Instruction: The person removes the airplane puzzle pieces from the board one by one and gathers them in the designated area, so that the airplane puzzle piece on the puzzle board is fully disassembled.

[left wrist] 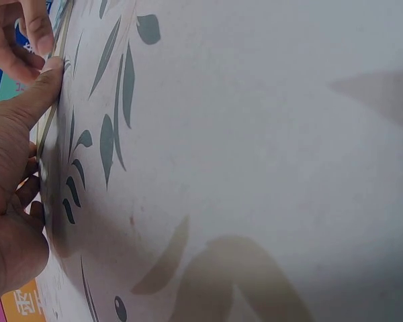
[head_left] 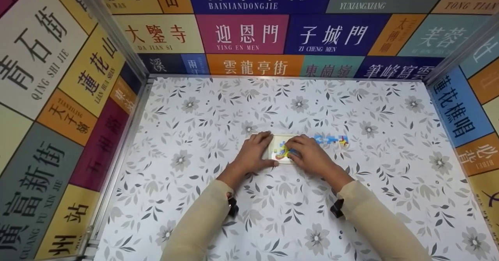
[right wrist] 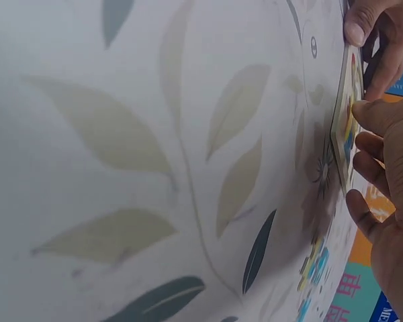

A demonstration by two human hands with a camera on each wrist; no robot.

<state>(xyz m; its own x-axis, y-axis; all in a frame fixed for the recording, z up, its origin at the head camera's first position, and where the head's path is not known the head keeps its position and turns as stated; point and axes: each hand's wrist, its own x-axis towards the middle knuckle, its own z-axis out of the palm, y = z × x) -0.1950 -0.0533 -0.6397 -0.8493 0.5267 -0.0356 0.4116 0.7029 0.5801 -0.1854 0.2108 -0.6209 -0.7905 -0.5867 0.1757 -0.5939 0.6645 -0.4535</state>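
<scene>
A small, pale jigsaw puzzle board [head_left: 277,139] lies between both hands near the middle of the table. Blue, yellow and red puzzle pieces [head_left: 280,152] sit inside its frame. My left hand [head_left: 249,154] grips the board's left end, with the thumb at the near edge and the fingers at the far edge. Over the right part of the board is my right hand [head_left: 312,155], covering some pieces. In the right wrist view, the right thumb [right wrist: 379,115] touches the board's face while the other fingers hang loosely bent beside it.
Several loose puzzle pieces [head_left: 331,140], blue with some red and yellow, lie right of the board, beyond the right hand. A floral cloth [head_left: 280,206] covers the table. Lettered panels [head_left: 241,34] wall in the back and both sides.
</scene>
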